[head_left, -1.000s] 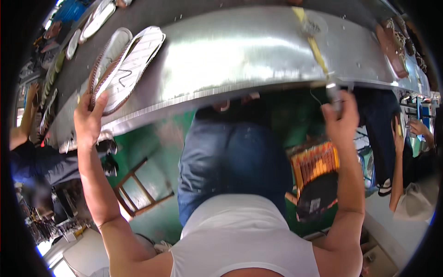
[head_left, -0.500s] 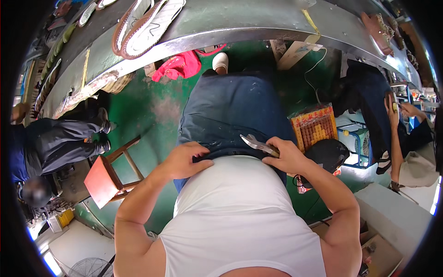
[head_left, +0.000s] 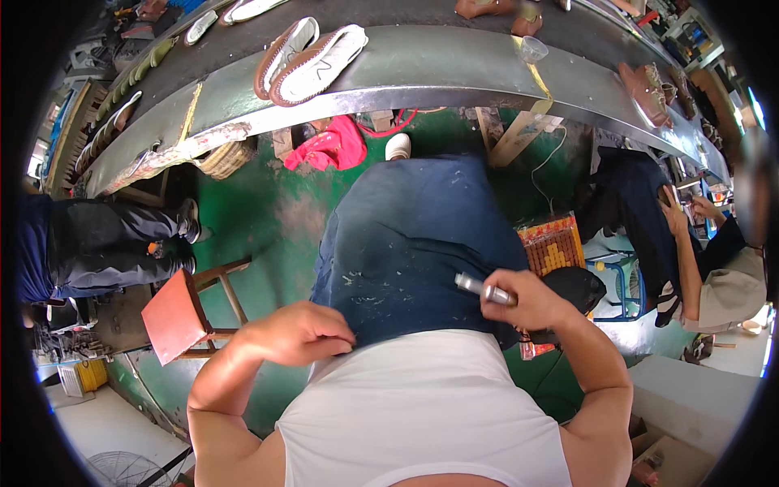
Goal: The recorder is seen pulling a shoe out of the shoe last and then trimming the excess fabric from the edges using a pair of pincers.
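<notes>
My right hand (head_left: 526,299) is wrapped round metal lasting pincers (head_left: 485,289), held over my right thigh with the head pointing left. My left hand (head_left: 302,333) is curled at my left hip, its fingertips by the waist of the dark blue shorts (head_left: 406,235). Whether those fingers hold anything is hidden. Ahead of me a pair of brown shoes (head_left: 312,63) with white insides rests on the metal edge of the long bench (head_left: 454,69), apart from both hands.
More brown shoes (head_left: 647,93) stand along the bench at right. A red-topped stool (head_left: 174,316) is on the green floor at left. A beaded seat mat (head_left: 554,246) and a dark rounded thing (head_left: 574,290) lie at my right. One person (head_left: 105,243) is at left, another (head_left: 726,284) at right.
My right hand has lifted slightly, turning the pincers so their head points left. My left hand has moved lower and left, its fingers curling in. The bench appears farther down in the view.
</notes>
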Demonstrator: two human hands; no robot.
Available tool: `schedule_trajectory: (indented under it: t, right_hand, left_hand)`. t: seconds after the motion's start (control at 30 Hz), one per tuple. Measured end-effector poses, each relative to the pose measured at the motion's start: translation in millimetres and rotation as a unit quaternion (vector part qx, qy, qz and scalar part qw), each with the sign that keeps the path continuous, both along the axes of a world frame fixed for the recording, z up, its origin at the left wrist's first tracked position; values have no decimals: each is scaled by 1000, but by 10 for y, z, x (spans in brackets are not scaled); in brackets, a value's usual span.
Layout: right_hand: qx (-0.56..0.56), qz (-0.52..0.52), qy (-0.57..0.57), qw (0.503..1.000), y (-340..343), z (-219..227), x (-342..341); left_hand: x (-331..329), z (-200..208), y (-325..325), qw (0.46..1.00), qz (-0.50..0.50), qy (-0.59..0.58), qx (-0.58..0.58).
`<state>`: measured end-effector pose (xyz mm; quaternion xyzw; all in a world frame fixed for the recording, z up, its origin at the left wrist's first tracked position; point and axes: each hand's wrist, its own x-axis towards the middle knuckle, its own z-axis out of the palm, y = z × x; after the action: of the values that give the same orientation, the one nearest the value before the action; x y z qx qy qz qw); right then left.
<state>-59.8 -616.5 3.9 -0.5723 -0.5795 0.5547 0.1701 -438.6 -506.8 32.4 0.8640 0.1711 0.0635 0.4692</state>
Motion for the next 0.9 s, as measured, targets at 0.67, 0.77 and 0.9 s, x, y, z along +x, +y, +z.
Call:
schedule_trajectory:
  t: [0.67,0.77,0.9]
  right_hand:
    - [225,-212,-159,938,541,-450,740]
    - [213,-199,-168,942,536,-386,789]
    - [204,-182,-180,945,497,-480,796]
  left_hand:
    - [-101,-2344,1405,842,497,112,-175]
    - [-51,-2571,1210,828,488,104,-255]
    - [-51,-2827,1134,880,447,153,-48]
